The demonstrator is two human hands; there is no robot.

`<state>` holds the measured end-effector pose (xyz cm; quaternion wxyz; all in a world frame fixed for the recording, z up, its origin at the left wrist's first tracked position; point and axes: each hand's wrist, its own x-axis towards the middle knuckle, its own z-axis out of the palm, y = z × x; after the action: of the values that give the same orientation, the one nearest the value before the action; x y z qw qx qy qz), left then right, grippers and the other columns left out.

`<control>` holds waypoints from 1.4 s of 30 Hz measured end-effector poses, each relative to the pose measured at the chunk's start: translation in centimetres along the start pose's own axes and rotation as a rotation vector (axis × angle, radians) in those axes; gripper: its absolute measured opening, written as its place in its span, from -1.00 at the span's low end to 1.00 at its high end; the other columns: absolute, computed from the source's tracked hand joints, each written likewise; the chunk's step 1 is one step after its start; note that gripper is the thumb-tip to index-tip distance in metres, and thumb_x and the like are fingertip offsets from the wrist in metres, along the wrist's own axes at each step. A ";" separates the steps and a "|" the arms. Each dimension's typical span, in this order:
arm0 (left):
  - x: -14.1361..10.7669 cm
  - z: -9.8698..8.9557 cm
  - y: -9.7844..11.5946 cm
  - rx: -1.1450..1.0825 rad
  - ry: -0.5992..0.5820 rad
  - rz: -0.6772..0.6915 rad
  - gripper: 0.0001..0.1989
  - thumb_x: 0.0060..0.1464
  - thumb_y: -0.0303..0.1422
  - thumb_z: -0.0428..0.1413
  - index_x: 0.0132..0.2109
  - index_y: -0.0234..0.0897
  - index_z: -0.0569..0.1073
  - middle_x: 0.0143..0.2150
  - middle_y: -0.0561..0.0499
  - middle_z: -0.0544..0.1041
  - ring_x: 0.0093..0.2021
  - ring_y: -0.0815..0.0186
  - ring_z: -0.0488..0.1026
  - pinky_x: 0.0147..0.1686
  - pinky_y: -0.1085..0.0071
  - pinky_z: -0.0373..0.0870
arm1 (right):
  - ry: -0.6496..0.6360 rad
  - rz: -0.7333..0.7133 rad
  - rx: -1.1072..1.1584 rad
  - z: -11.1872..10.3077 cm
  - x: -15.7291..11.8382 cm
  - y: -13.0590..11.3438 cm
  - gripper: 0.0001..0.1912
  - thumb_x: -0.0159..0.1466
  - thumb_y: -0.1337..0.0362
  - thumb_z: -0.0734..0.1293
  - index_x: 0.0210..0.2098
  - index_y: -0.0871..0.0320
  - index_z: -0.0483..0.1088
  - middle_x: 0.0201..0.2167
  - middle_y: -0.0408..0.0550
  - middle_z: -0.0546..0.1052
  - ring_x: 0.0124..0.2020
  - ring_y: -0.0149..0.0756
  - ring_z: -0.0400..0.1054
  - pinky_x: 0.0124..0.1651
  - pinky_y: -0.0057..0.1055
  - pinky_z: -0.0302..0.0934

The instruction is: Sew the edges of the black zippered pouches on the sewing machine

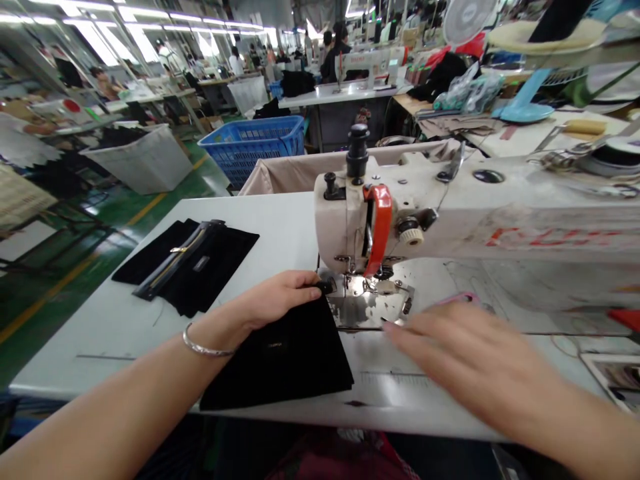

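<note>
Where the tabletop [277, 230] stretched beyond my left forearm: zippered black pieces [207, 270] lay flat and overlapping, perhaps set aside there to leave room beside the machine. Their zipper strip [173, 263] had its long axis slanting from near-left to far-right, with a gold-coloured pull [179, 249] on it.
Left hand [275, 297]: narrow, thumb and fingers pinched on the far end of the black cloth, fingertips towards the machine; I judged that this grip steadied that end beside the metal plate. A bracelet [205, 345] ringed my wrist.
Black cloth [295, 360]: it lay on the table below my left hand, between my two hands, its wide edge near my body. Its right edge ran away from me, leaning slightly left. Its full long axis I could not tell, since my hand and forearm covered part of it.
Small dark end [327, 287]: just past my left thumb, pointing right, towards the needle area.
Sewing machine [450, 220]: beyond my hands, its arm running off to the right, the metal plate [367, 313] between them.
Right hand [460, 340]: blurred, fingertips near the plate; whether it gripped the dark tip [384, 320] there, I could not tell.
</note>
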<state>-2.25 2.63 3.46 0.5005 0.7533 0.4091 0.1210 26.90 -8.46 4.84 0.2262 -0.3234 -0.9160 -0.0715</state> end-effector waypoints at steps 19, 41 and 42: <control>8.3 1.0 -0.4 0.604 0.326 0.110 -0.71 0.09 -0.36 0.13 -0.04 -0.36 0.54 0.06 -0.16 0.54 0.09 -0.01 0.43 0.20 0.11 0.27 | -0.116 0.089 0.043 9.0 4.0 -0.6 -0.60 0.33 0.41 0.21 0.14 0.33 0.36 0.11 0.16 0.46 0.12 -0.08 0.33 0.08 -0.10 0.25; 0.9 4.6 -1.9 0.842 0.259 0.589 -0.67 0.27 -0.55 -0.07 0.11 -0.37 0.42 0.09 -0.14 0.51 0.12 0.23 0.41 0.16 0.21 0.40 | -0.141 0.141 0.043 8.4 3.5 -1.6 -0.61 0.35 0.38 0.17 0.14 0.36 0.34 0.10 0.15 0.46 0.13 -0.09 0.29 0.09 -0.15 0.22; 1.1 4.5 -2.0 0.830 0.259 0.589 -0.67 0.27 -0.55 -0.07 0.11 -0.36 0.42 0.09 -0.14 0.50 0.13 0.24 0.41 0.16 0.21 0.39 | -0.147 0.143 0.046 8.5 3.5 -1.6 -0.60 0.35 0.38 0.17 0.14 0.36 0.34 0.10 0.15 0.45 0.13 -0.09 0.28 0.09 -0.15 0.22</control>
<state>0.09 0.85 -0.59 0.0501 0.9502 0.2520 0.1764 20.38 -5.37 -1.01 0.1703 -0.3872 -0.9061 -0.0102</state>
